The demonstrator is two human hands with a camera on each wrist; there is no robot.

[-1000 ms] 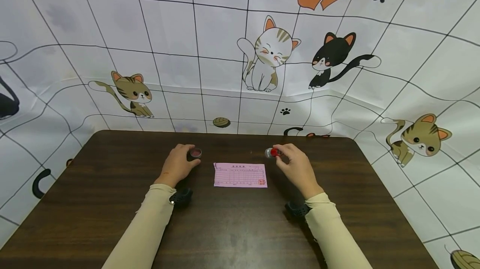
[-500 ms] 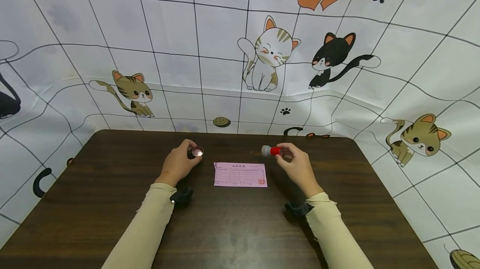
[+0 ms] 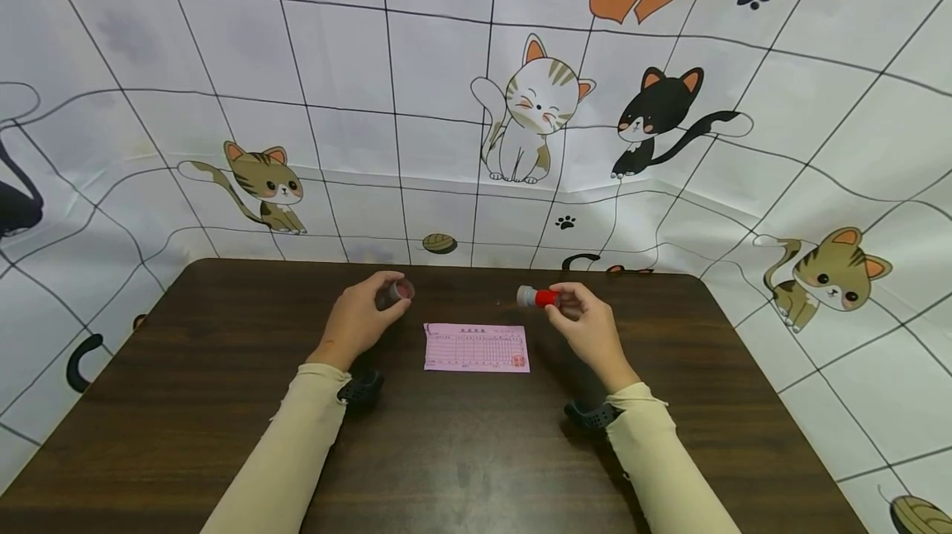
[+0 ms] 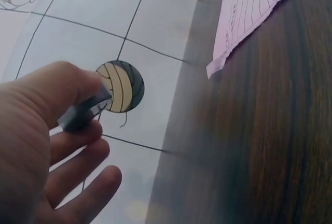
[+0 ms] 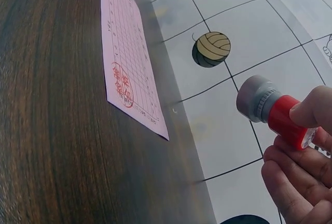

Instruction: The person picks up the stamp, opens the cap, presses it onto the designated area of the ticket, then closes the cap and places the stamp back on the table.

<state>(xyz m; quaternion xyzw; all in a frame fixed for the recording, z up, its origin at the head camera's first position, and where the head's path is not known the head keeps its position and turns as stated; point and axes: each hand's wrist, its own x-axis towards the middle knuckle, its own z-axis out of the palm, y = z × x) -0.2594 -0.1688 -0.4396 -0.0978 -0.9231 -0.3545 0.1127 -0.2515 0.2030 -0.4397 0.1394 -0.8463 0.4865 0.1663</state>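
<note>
Holds red stamp (image 3: 539,297) sideways in right hand (image 3: 592,329), with gray end (image 5: 256,99) toward cap (image 3: 399,290) pinched in left hand (image 3: 353,321), near far edge of table (image 3: 476,443).

The paper (image 3: 477,348) lies on the table (image 3: 476,451), left of the stamp (image 3: 539,297).

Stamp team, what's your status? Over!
Left hand pinches small cap. Right hand holds red stamp. Pink slip lies on table. Nothing seen in the way.

The cylinder (image 5: 275,111) is red-and-grey, the slip (image 3: 477,348) pink.
</note>
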